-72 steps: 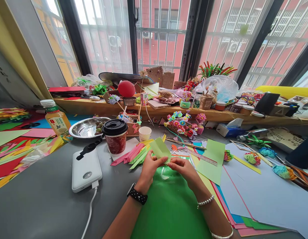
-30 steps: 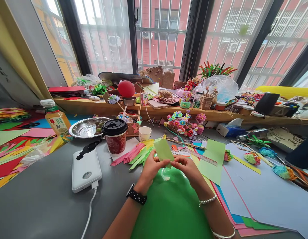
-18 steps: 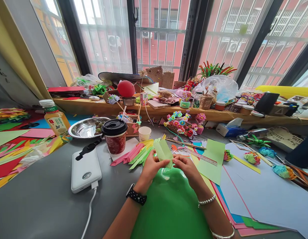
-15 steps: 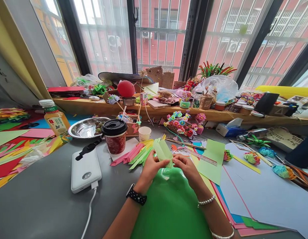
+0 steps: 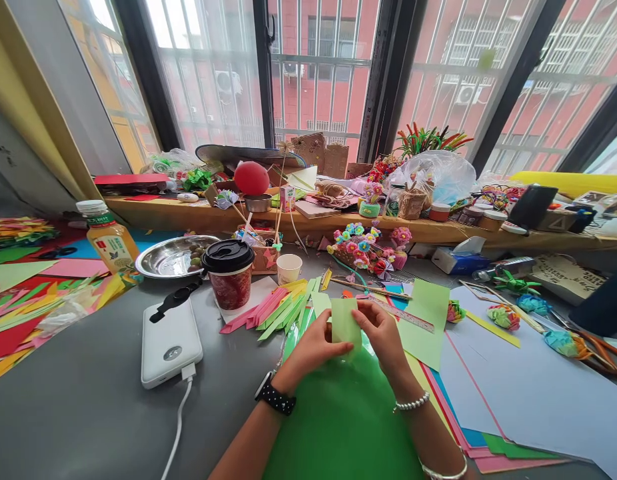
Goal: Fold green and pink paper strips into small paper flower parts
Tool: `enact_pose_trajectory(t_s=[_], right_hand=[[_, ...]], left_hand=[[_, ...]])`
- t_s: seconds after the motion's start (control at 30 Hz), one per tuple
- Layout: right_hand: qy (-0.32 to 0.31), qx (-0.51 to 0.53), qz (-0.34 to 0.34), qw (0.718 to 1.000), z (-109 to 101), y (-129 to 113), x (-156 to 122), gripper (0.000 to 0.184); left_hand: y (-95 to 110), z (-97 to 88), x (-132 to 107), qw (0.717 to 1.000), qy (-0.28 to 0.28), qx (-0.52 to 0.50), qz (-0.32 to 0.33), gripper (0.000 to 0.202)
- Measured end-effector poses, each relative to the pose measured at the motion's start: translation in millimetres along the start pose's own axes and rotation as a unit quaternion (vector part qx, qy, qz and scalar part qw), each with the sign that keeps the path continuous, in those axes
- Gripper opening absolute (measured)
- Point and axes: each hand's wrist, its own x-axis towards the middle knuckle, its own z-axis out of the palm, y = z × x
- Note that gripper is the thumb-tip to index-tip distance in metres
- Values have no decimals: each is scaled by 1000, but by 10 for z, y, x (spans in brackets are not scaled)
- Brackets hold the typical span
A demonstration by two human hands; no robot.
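Note:
Both my hands hold a small light-green paper piece (image 5: 344, 321) upright above a large bright-green sheet (image 5: 338, 413). My left hand (image 5: 313, 348), with a black watch on the wrist, pinches the paper's lower left edge. On its right side my right hand (image 5: 383, 335), with a bead bracelet, grips it with thumb and fingers. A fan of folded pink, yellow and green paper strips (image 5: 276, 308) lies just beyond my left hand.
A lidded coffee cup (image 5: 229, 272), a white power bank (image 5: 170, 341) with cable, a steel dish (image 5: 174, 256) and a juice bottle (image 5: 109, 239) stand at left. Light-green paper (image 5: 427, 323) and a ruler (image 5: 399, 313) lie at right, with grey sheets (image 5: 528, 387). Paper flowers (image 5: 364, 248) crowd the sill.
The light-green piece was tilted and held by its lower end; now it stands squarer and lower between my hands, which have shifted slightly right. The camera view dipped a little.

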Motion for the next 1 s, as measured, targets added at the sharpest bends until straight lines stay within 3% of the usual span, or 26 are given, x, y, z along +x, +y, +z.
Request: enact_pose_trajectory(t_s=[0.13,0.37,0.5,0.73,1.0], right_hand=[[-12,-27,-23,999,1,5,0,21],[-15,-140,-69,988,31,-19,-51,20],[14,-214,-145,966,40,-19,-73,18],[-7,-282,-289,915,24,3,-75,24],[-9,-320,-352,880,20,41,-70,29]], left_hand=[[-8,-6,14,1000,-6,4,5,52],[19,-55,41,995,98,19,25,34],[-17,-71,44,995,101,21,18,32],[12,-55,27,991,131,-18,13,34],[16,-55,27,988,150,-20,33,36]])
